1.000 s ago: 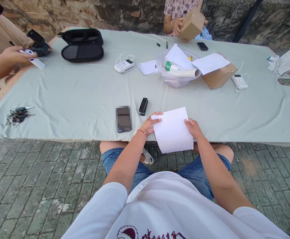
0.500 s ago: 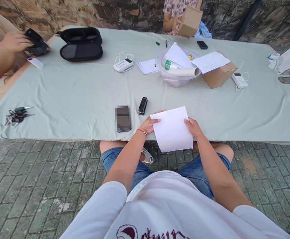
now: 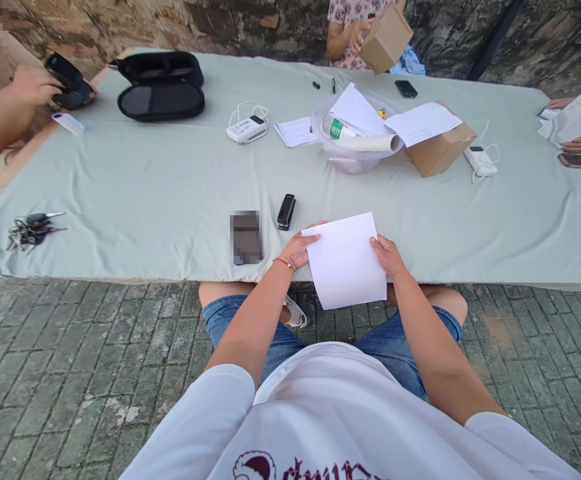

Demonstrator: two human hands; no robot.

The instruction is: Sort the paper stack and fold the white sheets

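Between my two hands is white paper (image 3: pixel 348 263), its blank side facing up; whether it is one sheet or more I cannot tell. My left hand (image 3: pixel 298 249) pinches its upper left edge, thumb on top and the other fingers beneath. On the right edge, my right hand (image 3: pixel 388 255) grips it the same way. The paper's lower part hangs past the table edge over my lap. Just beyond my left hand lies a black stapler (image 3: pixel 286 212). To the left of that is a dark, blurred-out rectangular item (image 3: pixel 246 237).
A clear plastic basin (image 3: pixel 355 160) with papers and a roll stands beyond my hands, beside a cardboard box (image 3: pixel 440 153). Keys (image 3: pixel 33 230) and an open black case (image 3: pixel 163 103) lie left. Co-workers sit around the cloth-covered table (image 3: pixel 170 180), one holding a carton (image 3: pixel 385 40).
My hands and the paper stay almost still; the paper's lower edge dips slightly. Across the table, the co-worker's carton tilts, and at the far right another person's hands and white packet shift.
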